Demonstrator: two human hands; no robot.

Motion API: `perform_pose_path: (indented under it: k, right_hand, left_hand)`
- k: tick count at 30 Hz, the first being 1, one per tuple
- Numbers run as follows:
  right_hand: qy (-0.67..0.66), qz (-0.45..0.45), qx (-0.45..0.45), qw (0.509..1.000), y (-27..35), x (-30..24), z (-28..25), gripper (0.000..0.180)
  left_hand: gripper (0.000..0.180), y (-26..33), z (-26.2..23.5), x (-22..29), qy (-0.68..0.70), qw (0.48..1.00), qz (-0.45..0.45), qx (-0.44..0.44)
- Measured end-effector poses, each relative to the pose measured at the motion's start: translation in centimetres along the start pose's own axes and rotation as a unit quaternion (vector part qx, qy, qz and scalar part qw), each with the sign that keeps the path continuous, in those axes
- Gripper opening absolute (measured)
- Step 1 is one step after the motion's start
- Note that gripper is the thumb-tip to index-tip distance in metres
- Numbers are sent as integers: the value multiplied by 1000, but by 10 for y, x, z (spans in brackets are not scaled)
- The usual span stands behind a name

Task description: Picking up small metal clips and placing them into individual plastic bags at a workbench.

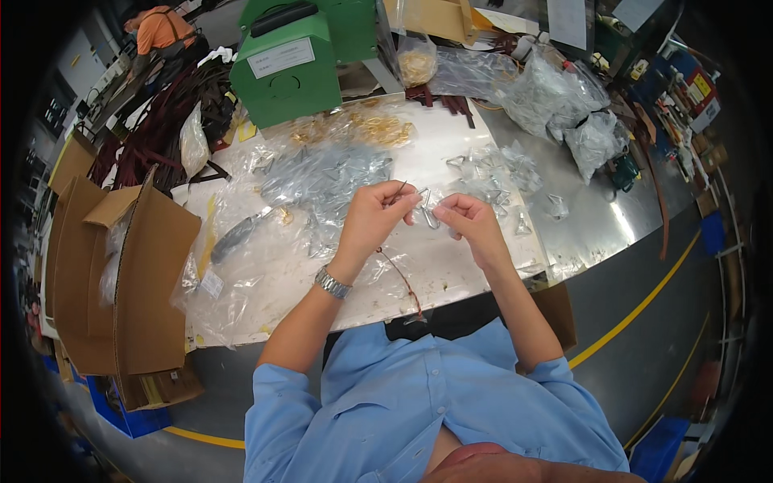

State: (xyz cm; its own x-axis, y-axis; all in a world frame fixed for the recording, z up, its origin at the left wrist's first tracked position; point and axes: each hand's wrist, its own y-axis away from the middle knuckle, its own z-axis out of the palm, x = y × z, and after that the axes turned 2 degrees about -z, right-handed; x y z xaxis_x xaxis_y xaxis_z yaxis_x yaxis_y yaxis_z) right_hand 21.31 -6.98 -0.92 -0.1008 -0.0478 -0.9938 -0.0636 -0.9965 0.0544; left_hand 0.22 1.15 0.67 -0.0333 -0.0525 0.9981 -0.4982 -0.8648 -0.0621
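Observation:
Above the white table top, my left hand (378, 216) and my right hand (473, 224) come close together, both with fingers pinched. Between their fingertips is a small silvery metal ring (427, 211), seemingly triangular. A thin dark end also sticks up at my left fingers. Below that hand a thin brown cord (405, 278) runs down to the table's front edge; whether it is held is hidden. Loose triangular metal rings (489, 167) lie to the right of my hands. Clear plastic with more silvery pieces (330, 177) spreads to the left and beyond.
A green machine (288, 84) stands at the back, near gold-coloured pieces (378, 129). An open cardboard box (157, 278) is at the left, beside dark straps (165, 109). Stuffed plastic bags (555, 92) sit at the back right. Another person (165, 32) works far left.

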Motion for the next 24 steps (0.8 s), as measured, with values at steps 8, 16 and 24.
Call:
perform_pose_path:
  k: [8,16,24]
  right_hand:
    - [-104,-7,34,994,8,-15,15,19]
    - [83,8,-85,993,9,4,-4,24]
    - [39,36,-109,993,15,-22,7,30]
  left_hand:
    - [21,1,-1,-3,-98,993,49,42]
    - [17,2,1,0,-34,999,-15,37]
    - [13,6,8,-4,-64,997,36,-3]
